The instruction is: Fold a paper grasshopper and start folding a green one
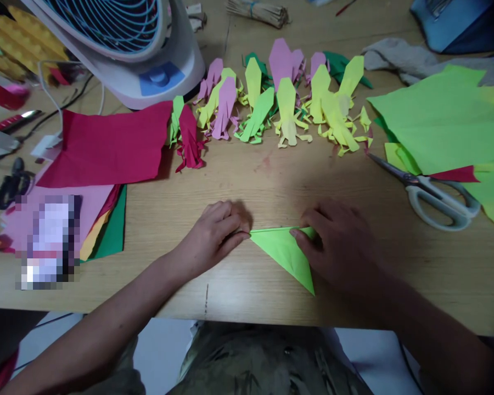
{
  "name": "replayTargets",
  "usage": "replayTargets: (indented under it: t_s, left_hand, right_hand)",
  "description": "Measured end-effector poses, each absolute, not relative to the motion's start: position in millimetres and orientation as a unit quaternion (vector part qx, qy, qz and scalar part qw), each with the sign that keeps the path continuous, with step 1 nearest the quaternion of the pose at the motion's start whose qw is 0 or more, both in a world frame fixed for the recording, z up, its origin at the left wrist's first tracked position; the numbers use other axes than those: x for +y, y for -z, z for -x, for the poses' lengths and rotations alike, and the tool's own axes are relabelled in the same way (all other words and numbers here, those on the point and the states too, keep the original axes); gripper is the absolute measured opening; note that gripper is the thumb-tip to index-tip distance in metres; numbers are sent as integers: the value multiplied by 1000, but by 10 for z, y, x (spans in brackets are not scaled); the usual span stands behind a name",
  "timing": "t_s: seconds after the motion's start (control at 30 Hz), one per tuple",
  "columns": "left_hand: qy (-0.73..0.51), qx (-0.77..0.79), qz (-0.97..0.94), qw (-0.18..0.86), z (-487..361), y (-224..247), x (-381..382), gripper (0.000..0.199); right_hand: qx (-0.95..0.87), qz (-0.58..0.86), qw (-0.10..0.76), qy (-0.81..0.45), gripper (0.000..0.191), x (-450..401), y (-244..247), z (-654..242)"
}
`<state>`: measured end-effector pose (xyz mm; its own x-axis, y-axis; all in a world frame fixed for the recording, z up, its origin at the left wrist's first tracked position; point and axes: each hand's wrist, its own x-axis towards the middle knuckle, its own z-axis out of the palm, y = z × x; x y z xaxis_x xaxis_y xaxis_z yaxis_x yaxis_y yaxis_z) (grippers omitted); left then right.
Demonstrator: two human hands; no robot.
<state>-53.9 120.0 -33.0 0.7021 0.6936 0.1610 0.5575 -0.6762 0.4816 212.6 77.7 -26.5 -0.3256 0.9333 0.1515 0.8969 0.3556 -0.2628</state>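
Paper (284,249), green and folded so it looks like it has three corners, is pinched along its top edge by both hands. The left hand (214,233) has its thumb and finger squeezed together on the left tip. The right hand (343,241) has its thumb pressed on the front near the other end, with its fingers curled behind, so it holds on too. The paper sits low over the table (247,184), between the two hands, with one point aimed at the person. A thin strip shows along the top, so I think the step is making a fold neat and flat. The next move seems to need a firm push along that edge, with both ends kept lined up so the fold is not crooked. Past the hands, little paper shapes (287,107) in pink, yellow, green and red make a crowd. Scissors (423,184) lie to the right, by big green sheets (432,115). A red sheet (111,148) and a fan (185,68) are on the left.
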Motion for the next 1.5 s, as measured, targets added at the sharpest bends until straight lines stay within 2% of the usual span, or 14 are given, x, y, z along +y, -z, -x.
replayTargets:
  t_s: [0.1, 0.23, 0.33, 0.93, 1.5]
  left_hand:
    - [-180, 341, -909, 160, 558, 324, 1127, 17]
    - [-179, 285, -934, 118, 560, 267, 947, 41]
    - [-156, 263, -944, 122, 519, 233, 786, 47]
    - [-95, 284, -950, 84, 365, 285, 510, 55]
    - [-57, 298, -950, 80, 360, 261, 503, 50]
  right_hand:
    - [-809, 566, 144, -68, 10, 791, 276, -2127]
    - [-810, 565, 138, -72, 11, 802, 287, -2128]
    - [-813, 561, 139, -69, 11, 804, 297, -2133]
    - [-817, 549, 160, -78, 12, 814, 338, -2156]
    - [-818, 543, 171, -85, 8, 816, 338, -2163]
